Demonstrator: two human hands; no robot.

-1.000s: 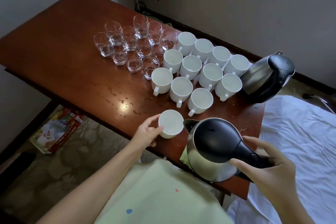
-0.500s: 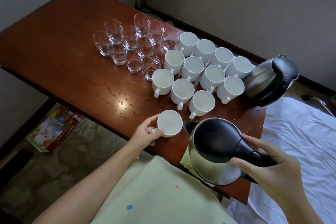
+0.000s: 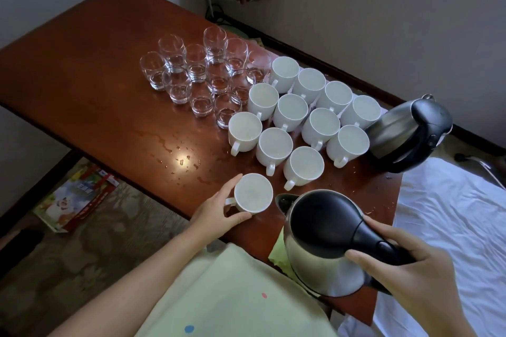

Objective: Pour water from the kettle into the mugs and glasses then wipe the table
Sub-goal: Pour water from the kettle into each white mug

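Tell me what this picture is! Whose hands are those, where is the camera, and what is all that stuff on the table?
There is no machine here, just a person. The camera sits on the person's head and looks down, so you see their own two arms. The left hand holds a white mug near the table's front edge. The right hand grips the black handle of a shiny kettle, its spout pointing toward that mug. On the brown table stand more white mugs in rows, and a bunch of small glasses behind them. A second kettle stands at the right. Some spilled drops shine on the wood.
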